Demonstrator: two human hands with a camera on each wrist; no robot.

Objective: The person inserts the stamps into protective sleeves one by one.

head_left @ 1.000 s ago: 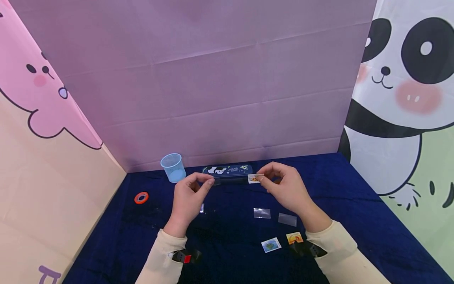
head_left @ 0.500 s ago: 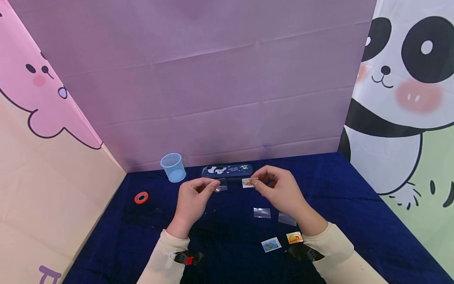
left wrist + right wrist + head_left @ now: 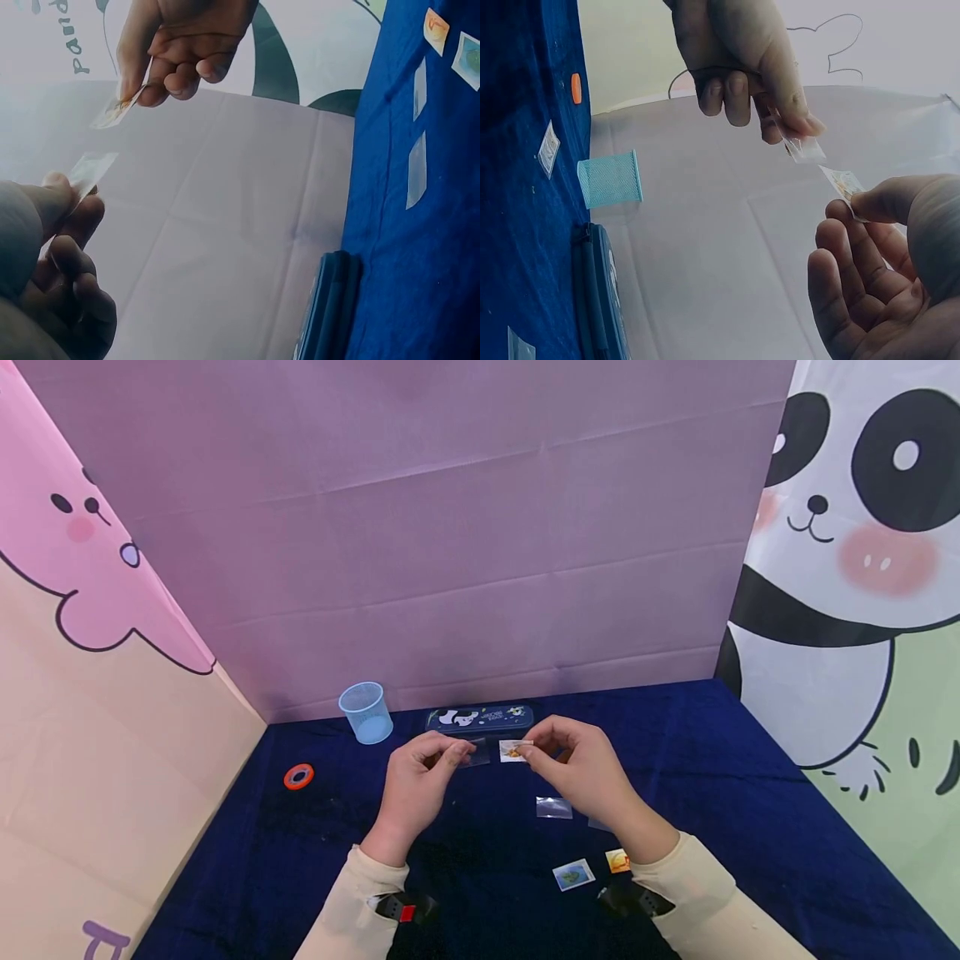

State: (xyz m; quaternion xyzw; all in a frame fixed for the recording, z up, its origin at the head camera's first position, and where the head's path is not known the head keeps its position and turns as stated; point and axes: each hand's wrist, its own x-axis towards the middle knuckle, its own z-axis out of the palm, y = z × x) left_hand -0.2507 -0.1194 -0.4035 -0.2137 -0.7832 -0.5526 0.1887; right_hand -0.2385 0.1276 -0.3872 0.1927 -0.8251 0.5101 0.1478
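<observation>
My left hand (image 3: 422, 781) pinches a small clear plastic sleeve (image 3: 477, 752) between thumb and forefinger. Facing it, my right hand (image 3: 579, 772) pinches a small white-bordered stamp (image 3: 512, 751) with an orange-brown picture by its right end. Both are held up above the table, with a narrow gap between the sleeve's edge and the stamp in the left wrist view. On the cloth below lie a blue-green stamp (image 3: 573, 875) and an orange stamp (image 3: 617, 861), partly covered by the right sleeve cuff. Two more clear sleeves lie flat, one (image 3: 554, 808) in full view, the other mostly behind the right hand.
A dark blue panda pencil case (image 3: 480, 719) lies at the back, beside a light blue mesh cup (image 3: 367, 713). An orange-red tape roll (image 3: 299, 777) sits at left. Another small card (image 3: 549, 150) shows on the cloth in the right wrist view. Fabric walls enclose the table.
Both hands have moved toward each other, bringing the stamp and the clear sleeve close together. More of the sleeve now shows beyond the left fingertips, and the right forearm covers more of the items below.
</observation>
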